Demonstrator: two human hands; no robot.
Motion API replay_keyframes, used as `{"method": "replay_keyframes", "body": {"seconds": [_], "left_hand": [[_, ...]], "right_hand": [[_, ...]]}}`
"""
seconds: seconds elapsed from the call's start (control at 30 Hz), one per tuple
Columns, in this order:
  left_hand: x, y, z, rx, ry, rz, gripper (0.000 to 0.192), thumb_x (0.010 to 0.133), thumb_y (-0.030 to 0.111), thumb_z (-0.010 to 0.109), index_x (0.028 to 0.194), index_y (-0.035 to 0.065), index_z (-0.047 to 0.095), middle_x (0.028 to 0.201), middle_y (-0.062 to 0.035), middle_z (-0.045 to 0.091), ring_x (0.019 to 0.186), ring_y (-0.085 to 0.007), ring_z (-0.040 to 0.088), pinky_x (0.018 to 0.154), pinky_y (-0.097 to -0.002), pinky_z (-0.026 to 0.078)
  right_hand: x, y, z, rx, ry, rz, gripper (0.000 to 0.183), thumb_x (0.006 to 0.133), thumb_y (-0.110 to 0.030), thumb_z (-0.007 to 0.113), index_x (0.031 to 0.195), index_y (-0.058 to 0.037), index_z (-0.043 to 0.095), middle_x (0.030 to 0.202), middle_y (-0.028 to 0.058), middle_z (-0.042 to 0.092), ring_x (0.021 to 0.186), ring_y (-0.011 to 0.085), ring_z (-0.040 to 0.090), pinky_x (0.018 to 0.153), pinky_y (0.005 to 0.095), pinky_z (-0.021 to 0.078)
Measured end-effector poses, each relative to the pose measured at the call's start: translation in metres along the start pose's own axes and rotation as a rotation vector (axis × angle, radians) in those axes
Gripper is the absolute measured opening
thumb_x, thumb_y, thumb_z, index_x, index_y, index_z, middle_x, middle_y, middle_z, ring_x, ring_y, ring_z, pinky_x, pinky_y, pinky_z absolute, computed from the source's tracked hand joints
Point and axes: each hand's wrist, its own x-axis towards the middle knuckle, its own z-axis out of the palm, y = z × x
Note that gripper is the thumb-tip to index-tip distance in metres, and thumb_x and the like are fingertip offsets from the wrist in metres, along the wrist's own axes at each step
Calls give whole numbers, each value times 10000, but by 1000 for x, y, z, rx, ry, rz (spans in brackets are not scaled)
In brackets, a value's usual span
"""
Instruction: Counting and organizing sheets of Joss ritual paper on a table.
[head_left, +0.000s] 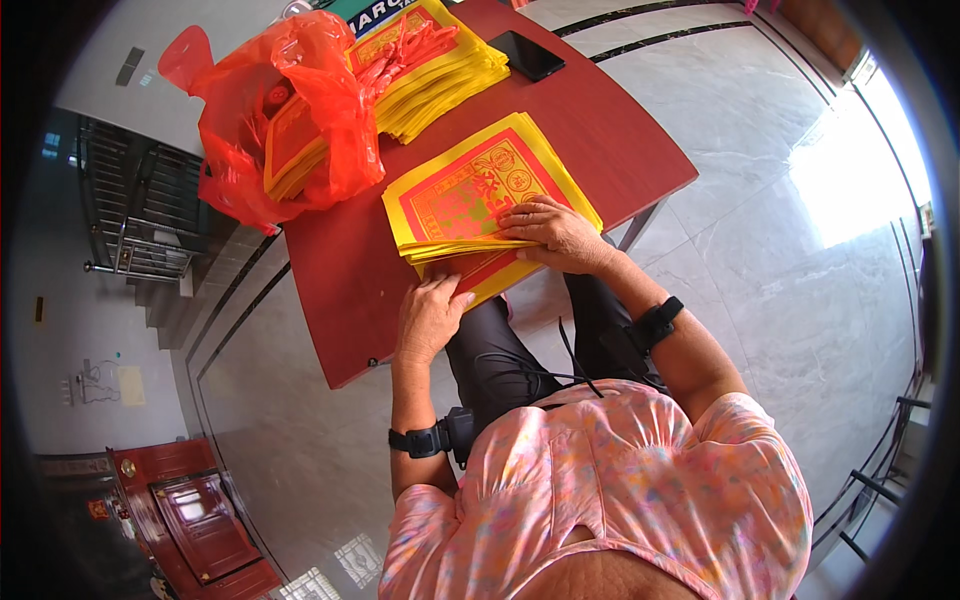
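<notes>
A stack of yellow joss paper sheets (420, 202) with red and gold printed panels lies near the edge of the red table. My right hand (559, 234) rests its fingers on top of the stack, with the thumb by the near edge of the upper sheets. Below that edge a lower yellow sheet (501, 283) sticks out towards me over the table edge. My left hand (431, 319) touches the near left corner of this lower sheet; whether its fingers pinch the paper is hard to see.
On the red table (341, 300), a thicker pile of yellow paper (442, 94) carries crumpled red plastic strips (405, 52). Left of it stands a red plastic bag (337, 112) with more printed paper (292, 150) inside. A black smartphone (529, 56) lies beside the pile.
</notes>
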Motion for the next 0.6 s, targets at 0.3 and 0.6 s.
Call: {"method": "replay_keyframes", "body": {"seconds": [0.3,0.6], "left_hand": [[0,-6,5,44,33,80,287,827,220,601,986,-19,620,916,-177,636,861,-332,597,753,-420,452],[-2,-7,4,95,46,121,277,811,236,616,949,-4,623,891,-158,628,855,-323,593,751,-418,453]], "right_hand": [[0,0,0,-10,0,-5,381,785,-203,654,1138,-67,616,1186,81,595,1157,242,497,1021,376,345],[1,-2,-2,-1,8,-4,378,778,-202,661,1130,-69,622,1173,80,603,1149,239,503,1015,375,351]]}}
